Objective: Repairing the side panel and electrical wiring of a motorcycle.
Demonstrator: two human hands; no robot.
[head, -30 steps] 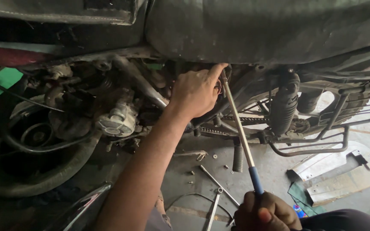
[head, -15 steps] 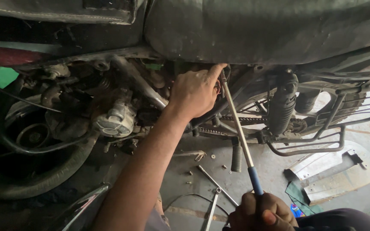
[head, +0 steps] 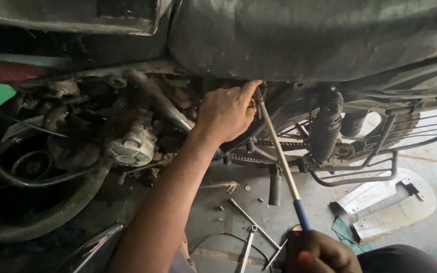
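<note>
I look at the side of a motorcycle [head: 299,45] with its engine parts exposed. My left hand [head: 226,112] reaches up under the seat, fingers curled around the top end of a long screwdriver [head: 279,151] where the tip meets the frame. My right hand [head: 319,252] at the bottom edge grips the screwdriver's blue handle. The metal shaft runs slanted from lower right up to my left hand. What the tip touches is hidden behind my fingers.
A carburettor [head: 130,146] and hoses sit left of my arm. A black rear shock absorber [head: 325,126] and a drive chain [head: 279,144] stand to the right. Spanners [head: 251,222] and small bolts lie on the grey floor, with a metal cover panel [head: 385,207] at right.
Both hands hold their places on the screwdriver. My right hand has dropped slightly lower in view; the view has shifted a little.
</note>
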